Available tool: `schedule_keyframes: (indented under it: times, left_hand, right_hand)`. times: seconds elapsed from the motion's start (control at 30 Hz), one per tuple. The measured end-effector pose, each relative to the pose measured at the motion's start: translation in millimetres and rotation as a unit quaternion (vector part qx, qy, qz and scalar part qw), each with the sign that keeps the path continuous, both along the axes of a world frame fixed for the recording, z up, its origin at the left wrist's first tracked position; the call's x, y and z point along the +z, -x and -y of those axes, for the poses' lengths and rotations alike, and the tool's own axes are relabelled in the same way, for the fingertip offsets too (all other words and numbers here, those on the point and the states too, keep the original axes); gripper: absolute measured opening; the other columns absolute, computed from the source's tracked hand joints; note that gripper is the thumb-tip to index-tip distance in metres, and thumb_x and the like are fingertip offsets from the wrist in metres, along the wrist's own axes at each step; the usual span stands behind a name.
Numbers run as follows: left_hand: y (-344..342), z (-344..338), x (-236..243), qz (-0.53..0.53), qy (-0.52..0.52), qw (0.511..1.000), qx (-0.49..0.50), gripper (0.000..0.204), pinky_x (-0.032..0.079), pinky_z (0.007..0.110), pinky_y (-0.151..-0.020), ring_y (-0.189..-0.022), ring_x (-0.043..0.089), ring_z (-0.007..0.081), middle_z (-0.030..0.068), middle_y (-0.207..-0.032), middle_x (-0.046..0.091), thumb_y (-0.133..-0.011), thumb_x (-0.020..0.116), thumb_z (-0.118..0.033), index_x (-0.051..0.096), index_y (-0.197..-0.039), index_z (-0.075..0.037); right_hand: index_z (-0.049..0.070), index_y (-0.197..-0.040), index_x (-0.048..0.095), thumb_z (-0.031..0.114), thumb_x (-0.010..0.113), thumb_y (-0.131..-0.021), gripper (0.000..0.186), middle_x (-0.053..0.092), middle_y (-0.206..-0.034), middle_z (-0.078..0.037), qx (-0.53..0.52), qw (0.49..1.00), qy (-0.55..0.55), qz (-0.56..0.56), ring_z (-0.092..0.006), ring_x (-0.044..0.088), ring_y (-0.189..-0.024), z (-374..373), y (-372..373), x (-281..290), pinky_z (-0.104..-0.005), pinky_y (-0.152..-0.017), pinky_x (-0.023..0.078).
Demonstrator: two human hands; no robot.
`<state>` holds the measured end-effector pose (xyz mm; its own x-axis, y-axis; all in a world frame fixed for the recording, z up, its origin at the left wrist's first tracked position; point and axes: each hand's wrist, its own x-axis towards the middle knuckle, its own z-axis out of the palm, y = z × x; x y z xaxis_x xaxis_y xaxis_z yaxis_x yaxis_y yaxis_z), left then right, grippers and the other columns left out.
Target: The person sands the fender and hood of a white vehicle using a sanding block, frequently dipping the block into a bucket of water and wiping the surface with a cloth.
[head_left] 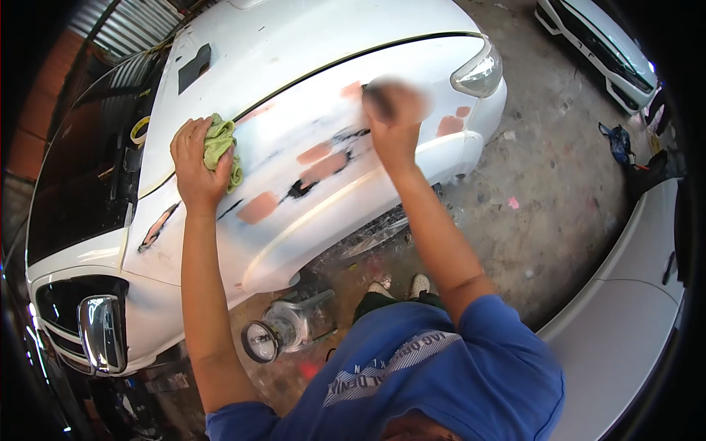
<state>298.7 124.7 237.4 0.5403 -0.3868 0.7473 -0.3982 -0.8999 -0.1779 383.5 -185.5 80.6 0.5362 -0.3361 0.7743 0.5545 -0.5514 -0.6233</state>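
A white car's front fender (346, 110) lies under both hands, marked with pinkish-brown filler patches (258, 207) and dark bare or scraped spots (298, 189). My left hand (195, 162) is closed round a crumpled yellow-green cloth (218, 143) at the hood seam. Farther right, my right hand (397, 110) is over the fender's upper part, near a filler patch and short of the headlight (478, 71). Motion smears its fingers, which look curled round something dark that I cannot make out.
A dark grey sheet (194, 69) lies on the hood. A yellow tape roll (140, 130) rests by the windshield. On the floor below the fender stands a clear-sided stool-like object (287, 329). Other cars (625, 309) stand to the right, with a dark blue bag (618, 143) on the floor.
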Motion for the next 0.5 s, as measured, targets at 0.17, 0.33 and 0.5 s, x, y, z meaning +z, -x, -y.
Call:
schedule_keyframes:
  times: [0.17,0.33,0.5]
  left_hand:
    - [2.8,-0.8,-0.7,-0.004,0.006,1.0,0.003,0.058,0.043,0.05,-0.114,-0.134,0.054,0.0412,0.0169,-0.136,0.064,-0.085,0.078,-0.022,0.064,-0.14,-0.01]
    - [2.8,-0.6,-1.3,-0.003,0.012,1.0,0.001,0.058,0.043,0.05,-0.114,-0.134,0.053,0.0406,0.0168,-0.137,0.063,-0.085,0.079,-0.022,0.064,-0.139,-0.01]
    - [5.3,-1.8,-1.2,-0.012,0.013,1.0,0.012,0.059,0.043,0.05,-0.114,-0.135,0.053,0.0406,0.017,-0.137,0.063,-0.084,0.079,-0.022,0.064,-0.14,-0.01]
  right_hand:
    - [0.006,-0.127,0.072,0.021,0.078,-0.092,0.039,0.058,-0.133,-0.023,0.061,0.998,0.01,0.008,-0.0446,0.053,-0.12,-13.3,22.5,-2.0,-0.0548,-0.104,0.044]
    - [0.004,-0.125,0.073,0.021,0.077,-0.093,0.036,0.057,-0.133,-0.025,-0.015,0.999,-0.016,-0.032,-0.0454,0.051,-0.125,-3.8,7.7,0.1,-0.0576,-0.107,0.043]
    - [0.005,-0.124,0.074,0.022,0.08,-0.092,0.038,0.058,-0.133,-0.022,0.042,0.999,-0.008,-0.019,-0.0415,0.051,-0.121,1.8,2.5,11.1,-0.0523,-0.106,0.043]
